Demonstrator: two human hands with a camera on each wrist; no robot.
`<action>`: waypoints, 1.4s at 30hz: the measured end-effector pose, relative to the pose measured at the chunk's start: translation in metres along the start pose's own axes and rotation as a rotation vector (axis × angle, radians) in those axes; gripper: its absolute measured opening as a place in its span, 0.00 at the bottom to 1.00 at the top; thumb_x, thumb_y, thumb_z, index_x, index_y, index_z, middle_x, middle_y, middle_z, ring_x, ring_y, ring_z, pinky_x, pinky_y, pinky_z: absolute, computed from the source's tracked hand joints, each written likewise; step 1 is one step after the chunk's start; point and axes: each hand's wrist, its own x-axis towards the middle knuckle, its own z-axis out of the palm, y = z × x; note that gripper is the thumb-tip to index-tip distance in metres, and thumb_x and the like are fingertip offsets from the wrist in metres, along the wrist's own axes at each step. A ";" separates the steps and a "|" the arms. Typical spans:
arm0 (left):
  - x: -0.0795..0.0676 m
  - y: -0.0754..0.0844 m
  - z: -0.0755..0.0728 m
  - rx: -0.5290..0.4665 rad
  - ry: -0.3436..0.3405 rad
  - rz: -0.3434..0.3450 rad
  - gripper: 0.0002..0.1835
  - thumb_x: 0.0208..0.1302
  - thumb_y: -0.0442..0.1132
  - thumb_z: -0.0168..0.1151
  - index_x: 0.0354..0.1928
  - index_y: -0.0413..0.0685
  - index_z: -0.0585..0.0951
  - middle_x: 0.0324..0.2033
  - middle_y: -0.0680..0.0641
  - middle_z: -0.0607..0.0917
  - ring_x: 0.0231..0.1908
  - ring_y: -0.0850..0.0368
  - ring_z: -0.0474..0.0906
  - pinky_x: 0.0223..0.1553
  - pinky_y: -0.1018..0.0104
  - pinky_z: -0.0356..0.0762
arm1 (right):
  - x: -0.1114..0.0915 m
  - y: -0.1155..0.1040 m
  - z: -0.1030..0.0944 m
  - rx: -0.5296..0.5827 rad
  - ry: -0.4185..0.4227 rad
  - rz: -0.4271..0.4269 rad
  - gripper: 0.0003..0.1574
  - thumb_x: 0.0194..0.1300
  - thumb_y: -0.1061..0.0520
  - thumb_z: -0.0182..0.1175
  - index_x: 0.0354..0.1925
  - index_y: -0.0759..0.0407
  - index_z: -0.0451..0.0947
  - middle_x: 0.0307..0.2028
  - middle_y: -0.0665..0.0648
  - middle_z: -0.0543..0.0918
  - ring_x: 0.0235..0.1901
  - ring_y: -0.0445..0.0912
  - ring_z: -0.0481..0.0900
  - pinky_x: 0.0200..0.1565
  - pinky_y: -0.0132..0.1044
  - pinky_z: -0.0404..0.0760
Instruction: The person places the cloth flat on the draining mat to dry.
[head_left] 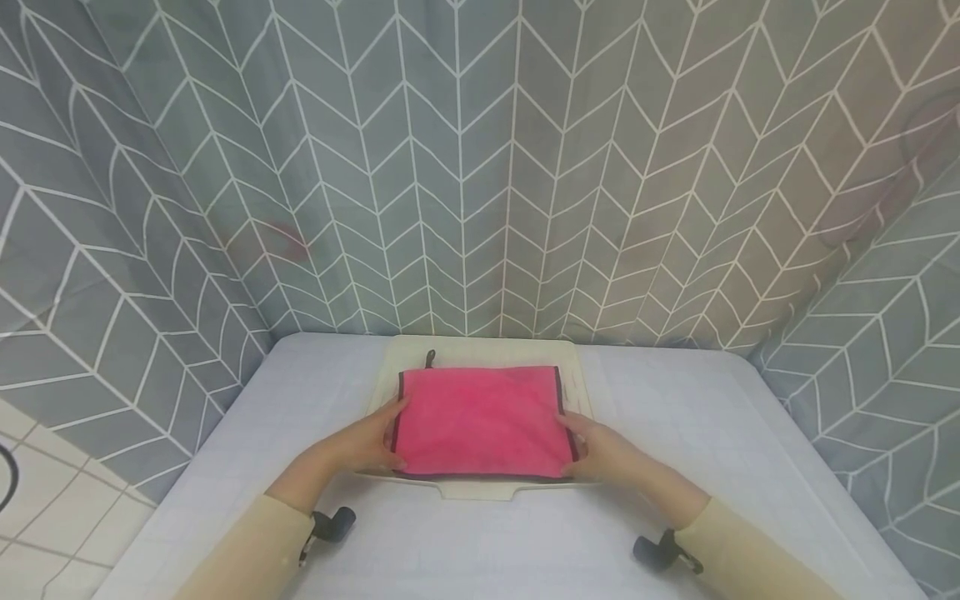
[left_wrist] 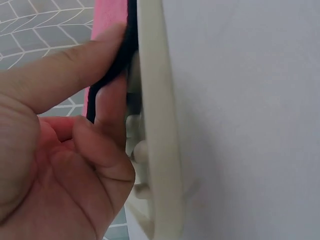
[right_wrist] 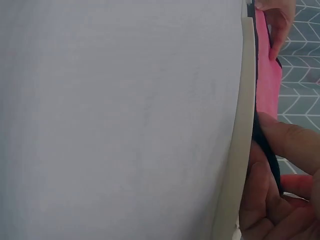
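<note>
A bright pink cloth [head_left: 483,421] with dark edging lies flat as a rectangle over a cream plastic rack [head_left: 472,492], a small dark loop [head_left: 430,358] at its far left corner. My left hand [head_left: 365,442] pinches the cloth's left edge; the left wrist view shows the thumb [left_wrist: 75,70] on top and fingers curled beneath the dark edging. On the opposite side my right hand [head_left: 603,450] pinches the right edge, its thumb [right_wrist: 290,137] above and other fingers under the cloth. Most of the rack's surface is hidden by the cloth.
The rack stands on a table covered in white cloth [head_left: 480,550]. Grey curtains [head_left: 480,167] with white chevron lines enclose the back and both sides. Pale floor tiles [head_left: 67,508] show at the lower left. Dark wrist cameras [head_left: 333,525] sit on both forearms.
</note>
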 end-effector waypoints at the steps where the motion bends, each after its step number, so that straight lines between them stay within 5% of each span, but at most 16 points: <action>1: 0.000 0.000 0.000 0.004 0.001 -0.006 0.59 0.51 0.35 0.79 0.78 0.38 0.50 0.78 0.33 0.45 0.75 0.34 0.46 0.71 0.43 0.57 | 0.000 0.000 -0.001 -0.009 -0.005 -0.018 0.55 0.52 0.57 0.78 0.72 0.67 0.63 0.71 0.68 0.66 0.68 0.62 0.68 0.64 0.54 0.72; 5: -0.001 0.002 0.000 0.039 0.002 0.002 0.57 0.51 0.35 0.78 0.78 0.40 0.52 0.78 0.34 0.45 0.76 0.35 0.46 0.72 0.42 0.54 | 0.000 0.002 -0.008 -0.041 -0.064 -0.053 0.53 0.54 0.56 0.77 0.72 0.66 0.64 0.67 0.67 0.71 0.48 0.55 0.80 0.52 0.47 0.81; 8: -0.001 0.003 -0.005 0.058 0.015 0.019 0.51 0.56 0.40 0.76 0.77 0.40 0.56 0.76 0.31 0.52 0.74 0.33 0.50 0.71 0.40 0.56 | 0.003 0.004 -0.018 -0.022 -0.126 -0.031 0.48 0.57 0.54 0.75 0.71 0.61 0.67 0.59 0.65 0.77 0.31 0.46 0.74 0.38 0.40 0.79; 15: 0.004 0.006 -0.021 0.024 0.107 -0.076 0.39 0.69 0.49 0.64 0.76 0.45 0.61 0.70 0.34 0.68 0.67 0.33 0.67 0.65 0.38 0.67 | 0.020 0.009 -0.047 0.012 -0.192 -0.010 0.31 0.67 0.55 0.66 0.66 0.60 0.73 0.51 0.57 0.81 0.40 0.46 0.79 0.40 0.40 0.81; 25: 0.030 -0.003 -0.022 -0.026 0.253 -0.077 0.30 0.73 0.45 0.59 0.72 0.45 0.66 0.54 0.34 0.81 0.56 0.37 0.79 0.55 0.43 0.78 | 0.060 0.013 -0.058 0.081 -0.067 0.006 0.28 0.71 0.55 0.62 0.64 0.65 0.73 0.54 0.68 0.80 0.51 0.59 0.82 0.48 0.48 0.84; 35: 0.052 -0.008 -0.018 -0.083 0.386 -0.108 0.20 0.75 0.45 0.58 0.61 0.41 0.77 0.51 0.35 0.84 0.48 0.42 0.84 0.48 0.51 0.83 | 0.097 0.021 -0.042 0.261 0.062 0.049 0.21 0.70 0.59 0.61 0.59 0.64 0.78 0.43 0.62 0.83 0.36 0.48 0.81 0.39 0.40 0.82; 42: 0.056 -0.008 -0.015 -0.159 0.343 -0.106 0.20 0.69 0.36 0.63 0.61 0.43 0.79 0.55 0.36 0.82 0.57 0.39 0.78 0.52 0.51 0.82 | 0.100 0.031 -0.040 0.258 0.034 0.018 0.28 0.63 0.61 0.68 0.61 0.63 0.78 0.57 0.64 0.80 0.63 0.61 0.73 0.63 0.54 0.72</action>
